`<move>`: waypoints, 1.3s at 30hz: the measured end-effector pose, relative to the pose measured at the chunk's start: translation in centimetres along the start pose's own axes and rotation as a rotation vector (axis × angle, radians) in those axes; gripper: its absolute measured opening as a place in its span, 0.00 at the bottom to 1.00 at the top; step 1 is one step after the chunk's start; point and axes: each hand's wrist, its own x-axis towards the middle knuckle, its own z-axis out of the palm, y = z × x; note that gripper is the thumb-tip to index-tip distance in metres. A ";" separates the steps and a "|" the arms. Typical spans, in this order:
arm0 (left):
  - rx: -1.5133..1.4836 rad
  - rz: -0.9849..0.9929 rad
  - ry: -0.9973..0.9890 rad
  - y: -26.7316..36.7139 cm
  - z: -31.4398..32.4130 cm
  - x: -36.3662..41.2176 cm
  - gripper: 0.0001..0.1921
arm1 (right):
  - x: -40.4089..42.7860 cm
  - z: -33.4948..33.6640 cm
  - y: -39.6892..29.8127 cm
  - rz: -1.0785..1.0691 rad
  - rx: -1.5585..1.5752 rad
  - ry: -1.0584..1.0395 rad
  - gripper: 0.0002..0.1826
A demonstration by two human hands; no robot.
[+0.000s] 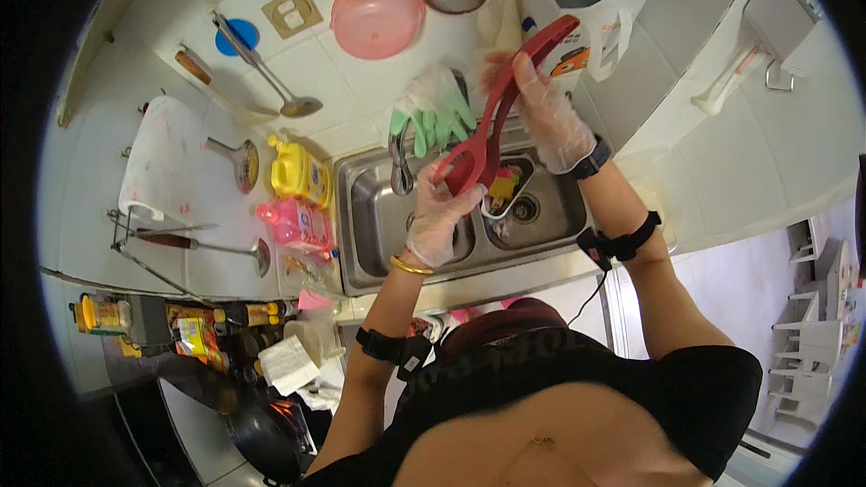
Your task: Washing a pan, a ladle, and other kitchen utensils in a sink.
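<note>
Both my hands wear clear disposable gloves and hold a red plastic tong-like utensil (500,98) above a double-bowl stainless steel sink (348,264). My left hand (435,226) grips its lower, looped end. Higher up, my right hand (549,115) is closed around one of the long arms, its fingers partly hidden behind it. The utensil tilts up to the right. Beneath it, a white-rimmed corner basket (492,215) with yellow and pink items sits in the right bowl, partly covered from view. White-and-green rubber gloves (433,111) drape over the faucet (401,176).
Yellow (298,172) and pink (298,223) detergent bottles stand left of the sink. Ladles (301,107), a pink plastic strainer or ladle (377,20) and a paper roll (162,155) hang on the tiled wall. A black wok (260,436) is at lower left.
</note>
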 end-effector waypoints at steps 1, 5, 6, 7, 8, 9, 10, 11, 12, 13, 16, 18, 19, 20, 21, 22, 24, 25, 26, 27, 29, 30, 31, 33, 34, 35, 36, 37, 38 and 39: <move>0.083 0.019 0.031 0.5 -0.1 -0.2 0.33 | 0.2 -0.8 0.0 -0.085 -0.121 0.011 0.37; 0.076 0.175 0.027 0.9 -1.8 -0.7 0.35 | 0.7 -2.1 -0.2 -0.169 -0.260 -0.002 0.33; 0.081 0.203 0.034 1.4 -2.0 -0.8 0.36 | 0.6 -2.3 -0.5 -0.134 -0.220 -0.015 0.31; 0.086 0.230 0.041 1.9 -2.3 -1.0 0.38 | 0.5 -2.2 -0.8 -0.131 -0.220 -0.021 0.31; 0.145 0.221 0.048 2.6 -2.5 -1.1 0.40 | 0.5 -2.1 -0.9 -0.094 -0.083 0.002 0.34; 0.147 0.224 0.051 2.9 -2.8 -1.1 0.40 | 0.4 -2.0 -1.1 -0.063 0.055 0.028 0.36; 0.246 0.309 0.069 3.2 -3.1 -1.2 0.40 | 0.5 -2.2 -1.0 -0.063 0.058 0.024 0.36; 0.347 0.393 0.089 3.4 -3.4 -1.3 0.41 | 0.6 -2.5 -0.9 -0.066 0.139 0.056 0.35; 0.380 0.387 0.112 4.3 -3.5 -1.7 0.42 | 1.0 -2.8 -0.7 -0.074 0.224 0.086 0.33; 0.388 0.393 0.118 4.8 -3.9 -1.9 0.42 | 1.3 -3.3 -0.5 -0.076 0.232 0.078 0.33; 0.528 0.510 0.136 5.9 -5.0 -2.2 0.43 | 1.9 -5.5 0.2 -0.034 0.501 0.003 0.25; 0.568 0.523 0.146 6.5 -5.4 -2.3 0.44 | 1.8 -5.8 0.5 -0.066 0.435 0.003 0.23; 0.607 0.533 0.150 6.7 -5.5 -2.5 0.44 | 1.5 -5.6 0.4 -0.098 0.369 0.008 0.21; 0.602 0.533 0.152 7.0 -5.4 -2.6 0.45 | 1.2 -5.5 0.1 -0.095 0.375 -0.001 0.21; 0.606 0.534 0.163 7.2 -5.4 -2.7 0.45 | 0.7 -5.2 -0.7 -0.045 0.362 0.015 0.18; 0.604 0.539 0.150 7.4 -5.5 -2.7 0.45 | 0.4 -5.0 -1.1 0.004 0.349 0.031 0.15; 0.601 0.544 0.144 7.7 -5.3 -2.8 0.45 | -0.3 -5.4 -1.4 0.046 0.350 0.024 0.14; 0.579 0.510 0.140 7.9 -4.8 -2.9 0.44 | -0.4 -5.8 -1.5 0.084 0.345 0.025 0.13; 0.556 0.476 0.136 8.2 -4.3 -2.9 0.44 | -0.3 -6.6 -1.5 0.087 0.345 0.020 0.13; 0.554 0.472 0.143 8.4 -3.8 -3.1 0.44 | -0.4 -7.3 -1.3 0.150 0.386 -0.005 0.12; 0.523 0.444 0.196 8.7 -2.8 -3.2 0.42 | -0.9 -8.4 -1.2 0.221 0.426 -0.030 0.12; 0.501 0.432 0.183 8.8 -2.5 -3.3 0.42 | -1.4 -8.5 -1.6 0.230 0.436 -0.047 0.13; 0.502 0.432 0.189 8.9 -1.9 -3.3 0.42 | -1.7 -8.8 -1.8 0.239 0.446 -0.063 0.13; 0.532 0.368 0.193 9.0 -0.8 -3.5 0.41 | -1.7 -9.6 -1.0 0.092 0.231 -0.097 0.14; 0.536 0.370 0.198 8.8 -0.6 -3.3 0.41 | -1.8 -9.9 -0.8 -0.058 0.014 -0.124 0.15; 0.493 0.308 0.166 8.4 -0.7 -2.9 0.39 | -1.9 -10.4 -0.9 -0.058 0.018 -0.129 0.15; 0.450 0.247 0.137 8.0 -0.7 -2.7 0.37 | -2.1 -10.2 -1.5 0.006 0.284 -0.146 0.16; 0.453 0.251 0.146 7.6 -0.5 -2.7 0.37 | -2.2 -10.1 -1.7 0.073 0.549 -0.161 0.18; 0.363 0.164 0.148 7.1 -0.4 -2.8 0.35 | -2.0 -10.1 -1.6 0.075 0.553 -0.170 0.18; 0.270 0.076 0.142 6.5 -0.1 -2.6 0.32 | -1.8 -10.2 -1.6 0.053 0.505 -0.169 0.19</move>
